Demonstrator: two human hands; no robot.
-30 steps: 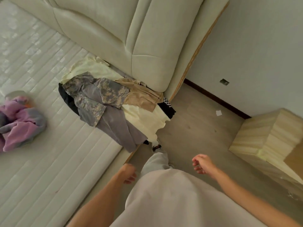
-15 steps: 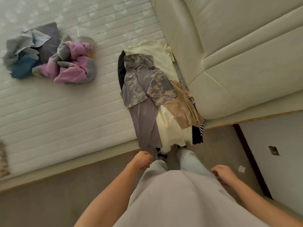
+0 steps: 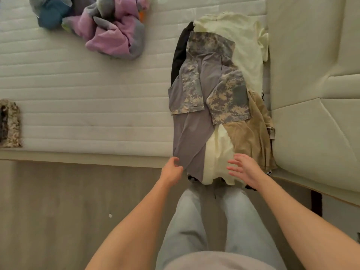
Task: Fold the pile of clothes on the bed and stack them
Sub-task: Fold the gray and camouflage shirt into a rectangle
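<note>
A heap of clothes lies at the bed's near edge by the headboard: a grey shirt with camouflage sleeves [image 3: 202,90] on top, over a cream garment [image 3: 243,45], a tan garment [image 3: 251,141] and a black one [image 3: 179,53]. My left hand [image 3: 172,169] is at the grey shirt's lower hem, fingers loosely curled beside the cloth; whether it touches is unclear. My right hand [image 3: 245,170] hovers with fingers spread over the cream cloth hanging off the edge. A second crumpled pile, pink, grey and blue [image 3: 109,26], sits farther back on the mattress [image 3: 87,90].
A folded camouflage piece [image 3: 9,123] lies at the mattress's left edge. The padded cream headboard [image 3: 315,75] rises on the right. I stand on grey floor [image 3: 58,211] against the bed frame, my legs in light trousers.
I have turned to face the bed and stepped closer. Both hands rose from my sides to the hanging hems of the heap; the right hand's fingers spread open.
</note>
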